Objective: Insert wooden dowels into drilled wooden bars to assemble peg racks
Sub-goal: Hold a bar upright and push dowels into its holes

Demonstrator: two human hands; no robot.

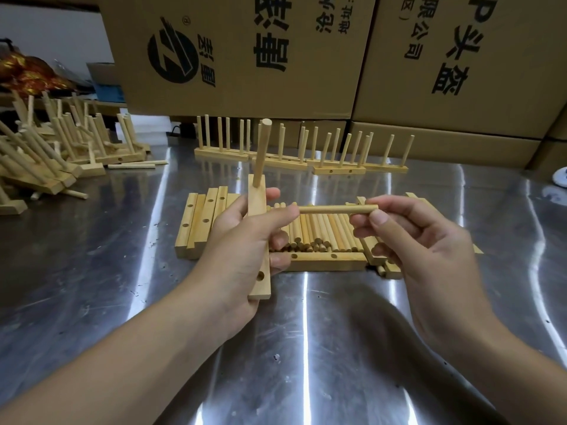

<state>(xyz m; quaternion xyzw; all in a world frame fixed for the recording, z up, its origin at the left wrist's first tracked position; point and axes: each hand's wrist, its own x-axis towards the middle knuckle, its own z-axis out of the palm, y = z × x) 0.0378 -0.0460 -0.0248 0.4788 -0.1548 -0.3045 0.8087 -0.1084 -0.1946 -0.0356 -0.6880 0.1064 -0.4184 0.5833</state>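
The table [92, 271] is polished metal, glossy, streaked with reflections and fine scratches. The bar [257, 194] and dowel [331, 209] are pale bare wood, smooth and matt. The boxes [245, 56] are matt brown cardboard. The orange bundle [27, 72] looks like crinkled foil, perhaps.

Shiny steel table [92, 271]. At centre, loose dowels [322, 231] heaped just right of flat-stacked drilled bars [199, 222], with a two-hole bar [325, 260] lying across the near side. Farther back, a row of upright peg racks [306, 162]. Far left, a tumbled heap of racks [52, 161], stray dowels [135, 164] beside.
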